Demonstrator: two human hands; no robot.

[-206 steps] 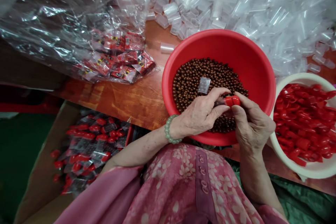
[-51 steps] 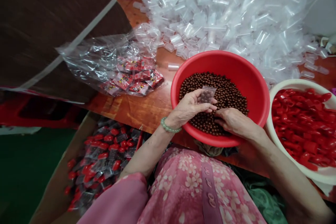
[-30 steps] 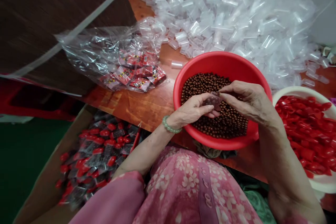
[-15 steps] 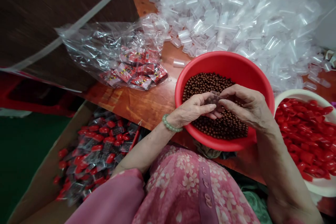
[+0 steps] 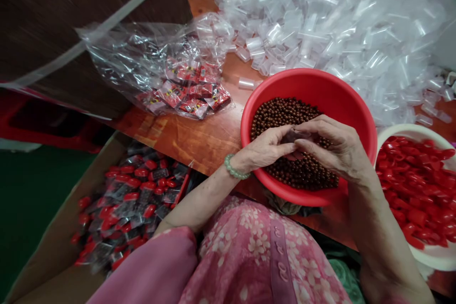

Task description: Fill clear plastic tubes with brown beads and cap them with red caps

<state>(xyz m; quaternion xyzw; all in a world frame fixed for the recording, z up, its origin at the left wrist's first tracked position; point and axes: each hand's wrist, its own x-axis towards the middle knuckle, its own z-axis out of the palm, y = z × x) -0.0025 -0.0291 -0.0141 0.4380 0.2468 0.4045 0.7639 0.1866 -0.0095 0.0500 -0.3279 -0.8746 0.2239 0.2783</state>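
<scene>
Filling seems in hand; the left hand (image 5: 266, 148) has a small, half-hidden, dark-looking plastic container (image 5: 291, 136) in a narrow grip, shiny round brown beads (image 5: 301, 173) beneath; the right hand (image 5: 333, 145) meets it, pinch unclear; next probably calls for holding level.

**One Red Basin (image 5: 342, 86), Hundreds of Brown Beads (image 5: 292, 114)**

Two hands, one left hand (image 5: 267, 149) and one right hand (image 5: 331, 145), meet over one small container (image 5: 291, 136); the wrists show one green bracelet (image 5: 236, 171). One white basin (image 5: 432, 254) holds dozens of red caps (image 5: 416, 185), overlapping beyond an exact tally. One plastic bag (image 5: 121, 52) contains at least six red packets (image 5: 192, 106). One cardboard box (image 5: 53, 261) holds dozens of red-capped containers (image 5: 140, 194). Clear tubes (image 5: 320, 23) number well past a hundred, with one lone tube (image 5: 246, 83) apart.
</scene>
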